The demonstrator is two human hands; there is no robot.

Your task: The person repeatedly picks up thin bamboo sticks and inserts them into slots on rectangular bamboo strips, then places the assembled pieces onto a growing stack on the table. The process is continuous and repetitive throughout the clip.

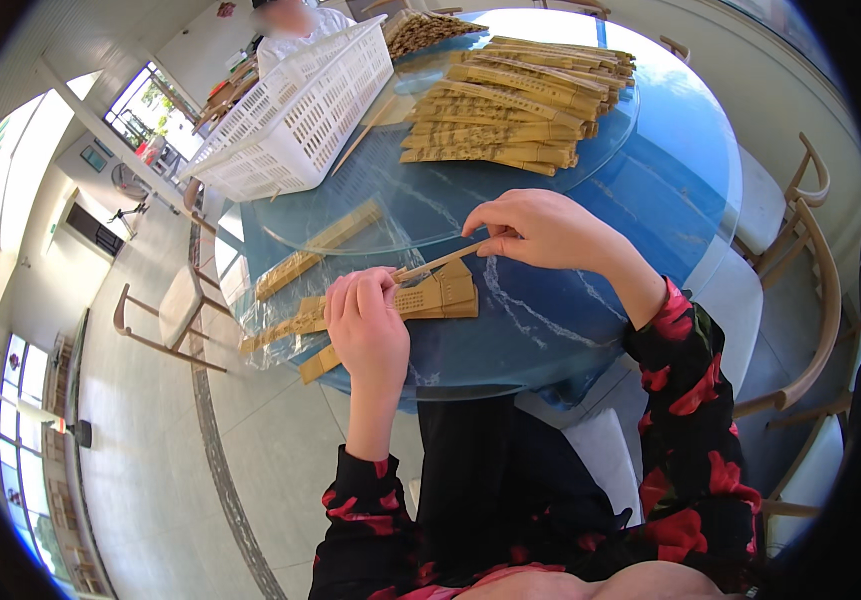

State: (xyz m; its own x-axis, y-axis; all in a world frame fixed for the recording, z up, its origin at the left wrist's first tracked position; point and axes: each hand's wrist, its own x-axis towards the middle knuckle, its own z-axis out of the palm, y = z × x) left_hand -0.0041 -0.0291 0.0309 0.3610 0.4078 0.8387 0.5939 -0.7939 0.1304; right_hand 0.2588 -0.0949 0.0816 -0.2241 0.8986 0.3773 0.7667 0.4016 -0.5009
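White basket (pixel 295 110), wooden chairs (pixel 812 290)

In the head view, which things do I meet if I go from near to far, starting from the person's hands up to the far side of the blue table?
left hand → right hand, both on a thin wooden strip → big pile of wooden fans → white plastic basket → another person seated at the far side.

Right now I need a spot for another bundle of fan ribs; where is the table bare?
Bare blue tabletop lies right of the stacked wooden fan ribs, and on the glass turntable between that stack and the hands. Crowded: the far side with the white basket, and the near edge around the left hand and right hand.
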